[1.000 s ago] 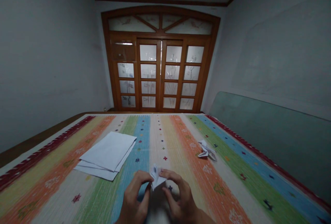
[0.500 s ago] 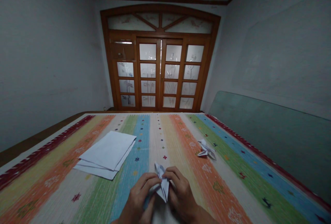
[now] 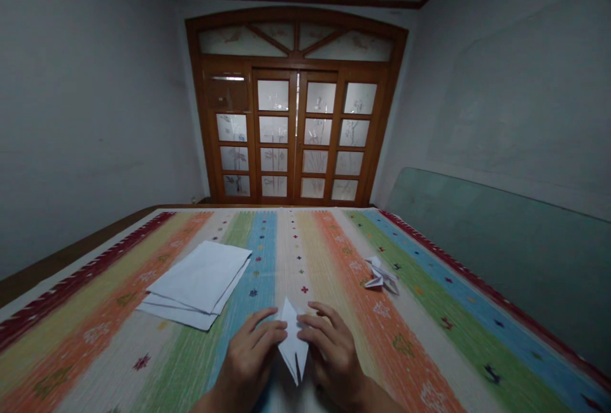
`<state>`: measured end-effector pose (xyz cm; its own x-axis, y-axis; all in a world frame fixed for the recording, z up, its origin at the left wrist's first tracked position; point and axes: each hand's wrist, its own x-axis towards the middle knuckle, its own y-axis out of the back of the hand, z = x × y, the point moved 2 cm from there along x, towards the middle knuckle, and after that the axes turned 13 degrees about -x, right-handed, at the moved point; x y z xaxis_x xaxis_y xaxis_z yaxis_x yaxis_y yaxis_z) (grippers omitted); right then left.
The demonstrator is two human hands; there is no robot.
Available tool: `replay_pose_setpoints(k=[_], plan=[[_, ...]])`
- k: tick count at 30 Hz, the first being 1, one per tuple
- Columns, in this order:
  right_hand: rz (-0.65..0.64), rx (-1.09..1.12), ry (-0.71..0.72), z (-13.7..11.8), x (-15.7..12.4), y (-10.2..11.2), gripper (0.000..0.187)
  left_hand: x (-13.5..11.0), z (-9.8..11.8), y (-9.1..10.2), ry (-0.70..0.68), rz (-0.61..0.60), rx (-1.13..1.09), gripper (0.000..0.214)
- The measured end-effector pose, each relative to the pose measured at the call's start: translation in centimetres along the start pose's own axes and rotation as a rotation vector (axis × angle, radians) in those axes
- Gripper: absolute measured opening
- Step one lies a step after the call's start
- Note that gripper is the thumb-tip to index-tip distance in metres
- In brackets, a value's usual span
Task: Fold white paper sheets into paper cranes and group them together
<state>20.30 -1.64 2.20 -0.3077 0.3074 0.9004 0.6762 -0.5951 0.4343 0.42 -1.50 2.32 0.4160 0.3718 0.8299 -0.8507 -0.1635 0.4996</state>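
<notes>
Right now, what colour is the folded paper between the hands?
The folded paper is white; head view shows it.

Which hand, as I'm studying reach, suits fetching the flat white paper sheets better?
Left hand, probably: it's nearer those sheets; the right hand is beyond the pointed, folded white paper.

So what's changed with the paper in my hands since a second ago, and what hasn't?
The folded paper between your left hand and right hand went from a compact, bunched shape to a longer, flatter diamond, its split end now pointing toward you. Both hands are on it, as before. The white sheets and the other folded piece haven't moved.
</notes>
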Motion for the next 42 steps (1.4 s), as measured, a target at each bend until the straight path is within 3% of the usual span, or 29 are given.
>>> replay_pose_setpoints(k=[5, 9, 12, 18, 22, 26, 34, 42], plan=[[0.034, 0.132, -0.068, 0.0, 0.0, -0.2, 0.033, 0.3, 0.3, 0.4, -0.015, 0.002, -0.082, 0.039], [0.077, 0.228, -0.163, -0.2, -0.1, -0.1, 0.028, 0.6, 0.7, 0.6, 0.080, 0.095, -0.192, 0.037], [0.073, 0.291, -0.331, -0.1, -0.5, -0.3, 0.024, 0.7, 0.8, 0.5, 0.246, 0.226, -0.239, 0.029], [-0.098, 0.570, -0.801, 0.5, -1.0, -1.8, 0.031, 0.8, 0.1, -0.3, 0.749, 0.379, -0.503, 0.021], [-0.135, 0.756, -0.965, 0.7, -0.9, -2.5, 0.046, 1.2, -0.4, -0.7, 0.967, 0.437, -0.720, 0.037], [-0.154, 0.813, -1.076, 1.3, -1.1, -3.0, 0.045, 1.1, -1.2, -1.2, 1.099, 0.425, -0.918, 0.048], [-0.173, 0.940, -1.189, 2.3, -1.4, -3.7, 0.055, 0.0, -2.1, -2.1, 1.244, 0.426, -1.062, 0.062], [-0.117, 0.898, -1.210, 2.1, -0.6, -3.0, 0.040, 0.5, -1.8, -1.8, 1.111, 0.365, -1.019, 0.048]])
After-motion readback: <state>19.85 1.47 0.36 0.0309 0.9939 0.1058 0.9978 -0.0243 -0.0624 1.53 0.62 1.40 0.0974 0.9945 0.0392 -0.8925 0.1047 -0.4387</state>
